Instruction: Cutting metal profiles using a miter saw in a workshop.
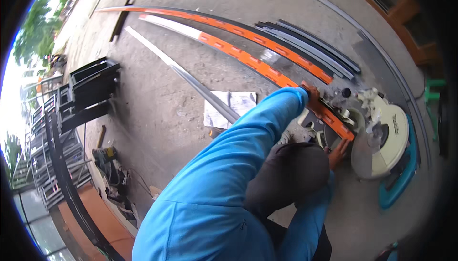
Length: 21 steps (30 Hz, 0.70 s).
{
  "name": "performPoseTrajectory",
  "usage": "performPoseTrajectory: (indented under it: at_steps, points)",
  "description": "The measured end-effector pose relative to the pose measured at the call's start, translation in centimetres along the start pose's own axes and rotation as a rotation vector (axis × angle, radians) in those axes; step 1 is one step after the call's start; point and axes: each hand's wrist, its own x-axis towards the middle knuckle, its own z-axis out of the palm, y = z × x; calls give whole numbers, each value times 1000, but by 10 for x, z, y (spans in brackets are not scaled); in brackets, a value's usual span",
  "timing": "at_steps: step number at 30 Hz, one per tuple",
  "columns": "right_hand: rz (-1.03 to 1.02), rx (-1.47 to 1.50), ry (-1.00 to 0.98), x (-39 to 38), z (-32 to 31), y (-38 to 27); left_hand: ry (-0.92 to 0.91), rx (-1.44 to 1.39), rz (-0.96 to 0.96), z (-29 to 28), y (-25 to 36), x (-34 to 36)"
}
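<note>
A long orange profile (265,67), white toward its far end, runs from the upper left to a cream cut-off saw (389,139) at the right. My left hand (312,98) is closed round it near the saw's base. My right hand (338,154) is closed on the profile's near end, fingers bent against its edge, beside the saw's round guard. The saw has a teal handle (400,187). My knee partly hides the space below the profile, and the saw's clamp is only partly visible.
A second orange strip (229,22) and a stack of grey and black profiles (310,46) lie beyond. On the left are a silver bar (191,77) crossing a white paper sheet (243,102), black frames (95,84) and tools (109,165). A green stool (433,94) stands right.
</note>
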Motion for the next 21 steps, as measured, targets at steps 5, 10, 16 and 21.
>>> performPoseTrajectory:
  at_steps: [5, 10, 16, 21]
  points:
    - [158, -163, -135, 22, -88, -23, 77, 62, 72, -10, 30, 21]
    - [217, -161, -223, -5, -70, 57, 958, -89, 494, 40, 42, -11]
    - [245, 126, 124, -34, -47, 49, 781, -317, 226, 182, -50, -82]
    - [60, 190, 433, -4, -48, 25, 325, -495, -227, 262, -76, -98]
